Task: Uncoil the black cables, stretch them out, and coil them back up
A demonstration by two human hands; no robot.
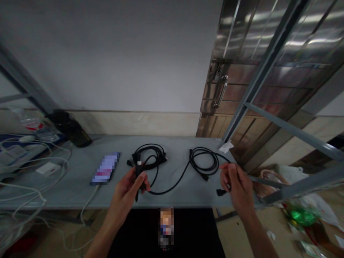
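Note:
My left hand, in front of the left coil, is closed on a black cable end with a pale tip, held upright between thumb and fingers. Just behind it a coiled black cable lies on the grey table. A second black cable coil rests to the right, and one strand runs from it toward my left hand. My right hand is pinched on the black cable at the right of this coil. A dark plug hangs beside its fingers.
Left of the coils lies a phone with its screen lit and a white cable attached. A dark bottle, a clear bottle, a white adapter and tangled white cables are farther left. A grey metal post rises at the right.

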